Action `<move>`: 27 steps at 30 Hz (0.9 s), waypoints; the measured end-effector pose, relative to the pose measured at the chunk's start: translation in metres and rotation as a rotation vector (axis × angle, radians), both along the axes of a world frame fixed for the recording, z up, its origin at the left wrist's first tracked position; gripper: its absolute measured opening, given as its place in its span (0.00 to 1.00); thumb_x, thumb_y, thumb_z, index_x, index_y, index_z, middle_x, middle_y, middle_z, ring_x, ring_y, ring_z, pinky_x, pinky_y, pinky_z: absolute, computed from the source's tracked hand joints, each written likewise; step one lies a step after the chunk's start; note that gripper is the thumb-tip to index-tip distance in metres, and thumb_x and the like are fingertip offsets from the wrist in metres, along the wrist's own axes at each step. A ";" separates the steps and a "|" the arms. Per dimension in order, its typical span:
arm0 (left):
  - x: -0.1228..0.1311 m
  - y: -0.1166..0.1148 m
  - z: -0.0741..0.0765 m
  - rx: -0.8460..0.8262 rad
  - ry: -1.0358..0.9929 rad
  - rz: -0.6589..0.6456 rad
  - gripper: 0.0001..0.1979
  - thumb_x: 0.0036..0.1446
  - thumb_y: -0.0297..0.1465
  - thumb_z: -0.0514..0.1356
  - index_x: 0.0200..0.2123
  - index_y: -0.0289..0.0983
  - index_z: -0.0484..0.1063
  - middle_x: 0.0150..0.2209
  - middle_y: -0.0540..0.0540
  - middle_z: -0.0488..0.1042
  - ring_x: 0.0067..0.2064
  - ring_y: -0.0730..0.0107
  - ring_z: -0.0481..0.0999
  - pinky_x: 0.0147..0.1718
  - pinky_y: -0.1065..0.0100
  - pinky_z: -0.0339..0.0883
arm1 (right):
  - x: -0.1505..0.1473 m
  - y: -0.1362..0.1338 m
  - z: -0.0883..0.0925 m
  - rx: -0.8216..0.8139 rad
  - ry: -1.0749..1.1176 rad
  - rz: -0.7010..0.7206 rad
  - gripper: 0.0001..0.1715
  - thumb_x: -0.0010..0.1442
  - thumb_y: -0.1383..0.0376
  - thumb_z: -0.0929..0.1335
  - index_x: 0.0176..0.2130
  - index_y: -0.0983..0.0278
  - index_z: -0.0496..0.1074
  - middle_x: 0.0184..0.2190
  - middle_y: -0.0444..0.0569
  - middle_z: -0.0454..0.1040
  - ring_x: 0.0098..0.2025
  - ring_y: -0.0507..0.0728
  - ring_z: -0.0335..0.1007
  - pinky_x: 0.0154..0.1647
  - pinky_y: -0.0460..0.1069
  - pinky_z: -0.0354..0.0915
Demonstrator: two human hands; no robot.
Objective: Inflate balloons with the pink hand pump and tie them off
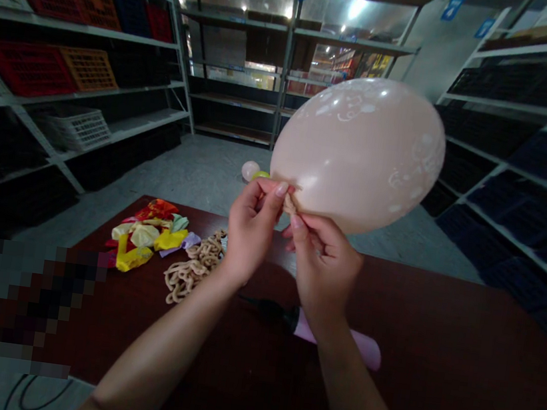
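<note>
Over the table [428, 333], left hand [253, 226] and right hand [327, 259], both curled, are pinching an inflated balloon [360, 156] by its neck [290, 203].

One left hand [250, 232], one right hand [328, 266], one big balloon [360, 156]

Two small balloons [250, 170]; one tabletop [438, 334]; one pump [365, 349]; one pile of tan strands [189, 277] and one of limp colored pieces [145, 236], both too jumbled to count singly; two orange crates [89, 70].
</note>
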State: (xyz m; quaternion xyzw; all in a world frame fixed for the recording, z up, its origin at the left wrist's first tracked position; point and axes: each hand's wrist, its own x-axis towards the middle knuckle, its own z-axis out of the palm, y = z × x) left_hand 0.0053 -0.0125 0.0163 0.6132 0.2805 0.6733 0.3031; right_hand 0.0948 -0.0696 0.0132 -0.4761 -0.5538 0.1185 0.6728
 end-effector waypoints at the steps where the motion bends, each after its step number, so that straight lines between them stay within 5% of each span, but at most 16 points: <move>1: 0.000 0.001 0.000 -0.029 -0.007 -0.030 0.14 0.71 0.43 0.55 0.38 0.40 0.71 0.28 0.48 0.70 0.27 0.72 0.69 0.24 0.69 0.66 | 0.001 0.000 0.000 -0.007 -0.014 -0.002 0.09 0.65 0.58 0.69 0.37 0.58 0.78 0.28 0.43 0.79 0.25 0.51 0.72 0.30 0.48 0.69; 12: -0.009 0.011 0.001 -0.324 -0.182 -0.285 0.13 0.72 0.40 0.52 0.39 0.39 0.71 0.31 0.47 0.75 0.29 0.74 0.74 0.27 0.70 0.70 | 0.003 0.002 -0.001 0.057 -0.381 -0.172 0.08 0.66 0.63 0.68 0.36 0.58 0.78 0.29 0.45 0.81 0.27 0.52 0.73 0.33 0.48 0.67; 21: 0.000 0.010 -0.002 -0.156 -0.074 -0.347 0.11 0.71 0.41 0.54 0.42 0.40 0.68 0.34 0.47 0.72 0.31 0.73 0.73 0.29 0.69 0.69 | 0.012 0.004 0.000 0.023 -0.235 -0.182 0.07 0.65 0.60 0.69 0.38 0.58 0.78 0.26 0.41 0.79 0.25 0.50 0.72 0.29 0.46 0.66; 27: 0.003 0.007 -0.001 -0.209 -0.285 -0.422 0.10 0.66 0.37 0.62 0.34 0.38 0.71 0.29 0.49 0.70 0.27 0.76 0.68 0.27 0.73 0.64 | 0.018 0.006 0.005 0.037 -0.254 -0.162 0.06 0.64 0.63 0.69 0.37 0.59 0.78 0.29 0.42 0.80 0.26 0.50 0.72 0.31 0.46 0.67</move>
